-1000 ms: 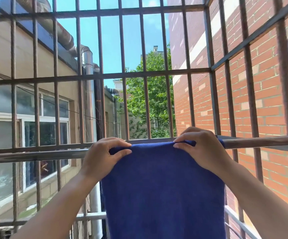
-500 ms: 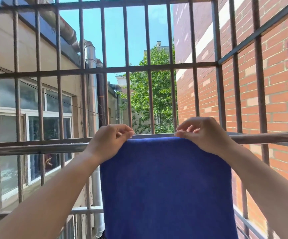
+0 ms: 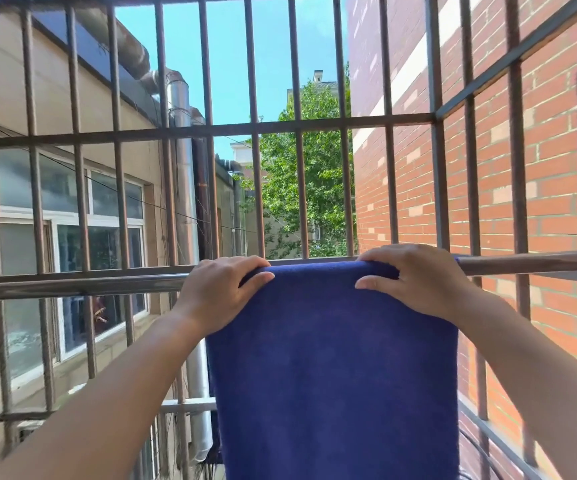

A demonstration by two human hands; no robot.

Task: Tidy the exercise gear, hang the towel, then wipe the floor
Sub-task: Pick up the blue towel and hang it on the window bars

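Note:
A dark blue towel (image 3: 332, 368) hangs draped over a horizontal metal rail (image 3: 72, 284) that runs across the view in front of me. My left hand (image 3: 218, 292) grips the towel's top left corner over the rail, fingers curled behind and thumb in front. At the top right corner my right hand (image 3: 415, 278) holds the fold the same way, thumb pressed on the front of the cloth. The towel's lower end runs out of the frame.
A cage of rusty brown window bars (image 3: 256, 126) stands just behind the rail and turns along the right side. Beyond it are a beige building with windows (image 3: 72, 237), a red brick wall (image 3: 539, 188) and a green tree (image 3: 314, 174).
Both hands have gone from pinching the top edge with fingertips to wrapping over the fold on the rail. The towel hangs smoother and flatter than a second ago.

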